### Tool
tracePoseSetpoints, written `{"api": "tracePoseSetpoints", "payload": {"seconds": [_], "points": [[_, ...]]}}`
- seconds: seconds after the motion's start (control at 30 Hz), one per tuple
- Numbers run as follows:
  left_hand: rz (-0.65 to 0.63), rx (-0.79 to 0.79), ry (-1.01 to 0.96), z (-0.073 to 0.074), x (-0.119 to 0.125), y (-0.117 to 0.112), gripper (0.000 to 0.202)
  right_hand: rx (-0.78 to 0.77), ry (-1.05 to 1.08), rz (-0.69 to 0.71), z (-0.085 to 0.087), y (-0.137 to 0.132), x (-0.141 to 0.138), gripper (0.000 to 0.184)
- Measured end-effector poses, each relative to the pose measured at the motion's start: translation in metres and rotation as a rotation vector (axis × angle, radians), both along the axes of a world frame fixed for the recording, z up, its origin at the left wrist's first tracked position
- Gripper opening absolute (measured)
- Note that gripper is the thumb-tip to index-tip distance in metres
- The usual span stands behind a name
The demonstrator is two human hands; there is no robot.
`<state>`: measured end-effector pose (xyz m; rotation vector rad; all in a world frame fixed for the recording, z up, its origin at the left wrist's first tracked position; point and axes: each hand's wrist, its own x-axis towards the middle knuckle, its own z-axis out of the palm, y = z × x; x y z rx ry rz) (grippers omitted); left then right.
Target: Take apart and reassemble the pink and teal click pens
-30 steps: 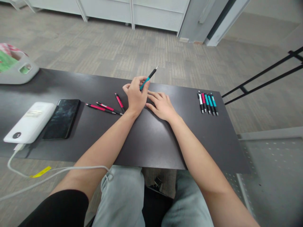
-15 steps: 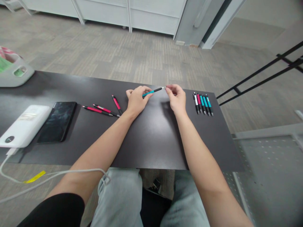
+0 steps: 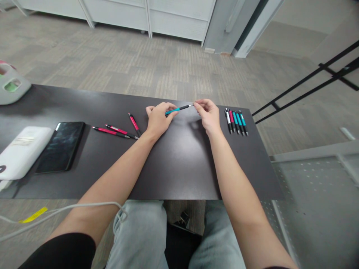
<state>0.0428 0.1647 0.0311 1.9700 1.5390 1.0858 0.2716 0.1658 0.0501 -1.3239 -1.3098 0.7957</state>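
My left hand (image 3: 157, 118) is closed around the barrel of a teal and black pen (image 3: 179, 109), held level just above the dark table (image 3: 174, 164). My right hand (image 3: 206, 113) pinches the pen's silver tip, fingers pressed together. Three red pens (image 3: 115, 130) lie loose on the table left of my left hand. A neat row of several pens (image 3: 236, 121), white, red and teal, lies right of my right hand.
A black phone (image 3: 61, 146) and a white power bank (image 3: 21, 151) lie at the table's left, with a white cable (image 3: 61, 210) trailing over my lap. A grey basket (image 3: 11, 86) stands at the far left corner. Black metal rails (image 3: 305, 84) run on the right.
My left hand lowered the teal pen from upright to level. My right hand lifted off the table and closed on the pen's tip. The view has shifted slightly.
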Motion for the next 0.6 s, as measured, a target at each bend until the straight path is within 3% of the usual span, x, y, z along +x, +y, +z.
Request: {"api": "tracePoseSetpoints", "payload": {"seconds": [0.13, 0.43, 0.6], "points": [[-0.004, 0.001, -0.004, 0.001, -0.001, -0.001, 0.019, 0.006, 0.001, -0.022, 0.001, 0.000, 0.001, 0.061], [-0.005, -0.004, 0.025, -0.001, -0.001, -0.001, 0.011, -0.005, -0.026, 0.048, -0.016, 0.005, 0.007, 0.064], [-0.013, 0.006, 0.013, 0.003, 0.000, -0.003, 0.016, -0.005, -0.057, 0.055, -0.013, 0.003, 0.005, 0.061]]}}
